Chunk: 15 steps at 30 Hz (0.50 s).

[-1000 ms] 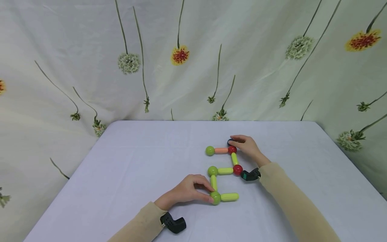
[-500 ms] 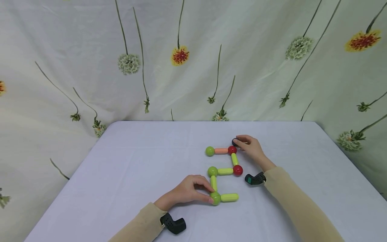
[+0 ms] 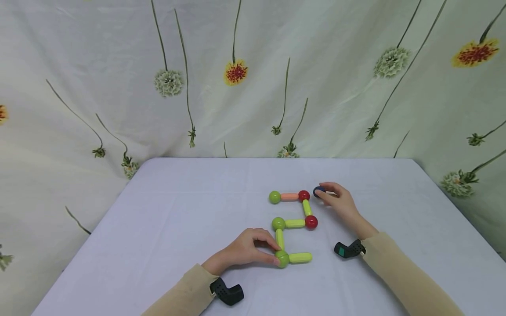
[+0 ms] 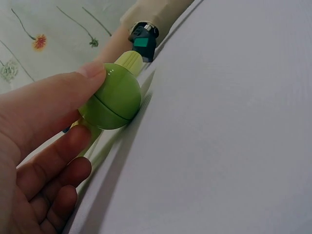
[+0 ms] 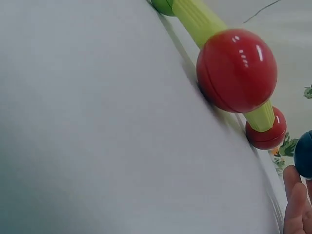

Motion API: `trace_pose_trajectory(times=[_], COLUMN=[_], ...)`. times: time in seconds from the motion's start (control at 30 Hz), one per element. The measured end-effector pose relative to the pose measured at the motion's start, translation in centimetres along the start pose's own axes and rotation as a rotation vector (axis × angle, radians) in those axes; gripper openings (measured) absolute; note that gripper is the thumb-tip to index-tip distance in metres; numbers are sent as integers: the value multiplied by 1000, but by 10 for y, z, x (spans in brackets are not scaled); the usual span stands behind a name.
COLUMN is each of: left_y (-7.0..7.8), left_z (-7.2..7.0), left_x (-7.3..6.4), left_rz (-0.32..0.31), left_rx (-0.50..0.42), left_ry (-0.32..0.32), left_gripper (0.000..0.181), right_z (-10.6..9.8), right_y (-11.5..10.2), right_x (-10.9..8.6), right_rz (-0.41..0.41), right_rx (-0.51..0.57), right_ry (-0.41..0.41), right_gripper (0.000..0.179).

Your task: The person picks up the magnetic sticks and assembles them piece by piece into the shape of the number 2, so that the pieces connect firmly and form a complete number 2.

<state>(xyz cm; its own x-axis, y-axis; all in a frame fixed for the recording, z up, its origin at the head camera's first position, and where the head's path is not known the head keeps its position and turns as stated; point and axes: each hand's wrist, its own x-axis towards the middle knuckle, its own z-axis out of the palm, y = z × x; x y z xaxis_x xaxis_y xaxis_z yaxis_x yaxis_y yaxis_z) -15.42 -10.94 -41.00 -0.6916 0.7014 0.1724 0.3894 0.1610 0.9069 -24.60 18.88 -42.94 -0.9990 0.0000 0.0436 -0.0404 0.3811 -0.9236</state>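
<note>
A zigzag of balls and short rods lies on the table. My left hand (image 3: 249, 248) pinches its nearest green ball (image 4: 114, 100) between thumb and fingers. A yellow-green rod (image 3: 300, 257) sticks out rightward from that ball, and another runs back to a second green ball (image 3: 278, 224). From there a rod leads to a red ball (image 5: 237, 70), then one to the far red ball (image 3: 304, 195). An orange rod (image 3: 290, 197) joins this to the far-left green ball (image 3: 274, 197). My right hand (image 3: 341, 204) holds a dark blue ball (image 3: 318, 191), apart from the far red ball, on its right.
A white cloth covers the table (image 3: 178, 219), whose far edge meets a flower-print curtain (image 3: 336, 87). Black wrist devices sit on the left forearm and right forearm, the right device (image 3: 349, 249) standing to the right of the zigzag.
My right hand has drawn the dark blue ball rightward and slightly nearer, from behind the far red ball to its right side. The left hand and the zigzag have stayed put.
</note>
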Motion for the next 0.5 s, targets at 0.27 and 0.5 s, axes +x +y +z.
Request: trace_pose_trajectory(times=[0.27, 0.5], left_y=[-1, -2], left_z=[1, 0], left_x=[1, 1], left_rz=[11, 6], left_rx=[1, -3], left_ry=[0, 4], left_gripper=[23, 24], right_z=[-8, -9], right_y=[5, 4], right_x=[-23, -44], right_rz=[11, 0], right_rx=[39, 32], right_ry=[-4, -43], right_gripper=[59, 56])
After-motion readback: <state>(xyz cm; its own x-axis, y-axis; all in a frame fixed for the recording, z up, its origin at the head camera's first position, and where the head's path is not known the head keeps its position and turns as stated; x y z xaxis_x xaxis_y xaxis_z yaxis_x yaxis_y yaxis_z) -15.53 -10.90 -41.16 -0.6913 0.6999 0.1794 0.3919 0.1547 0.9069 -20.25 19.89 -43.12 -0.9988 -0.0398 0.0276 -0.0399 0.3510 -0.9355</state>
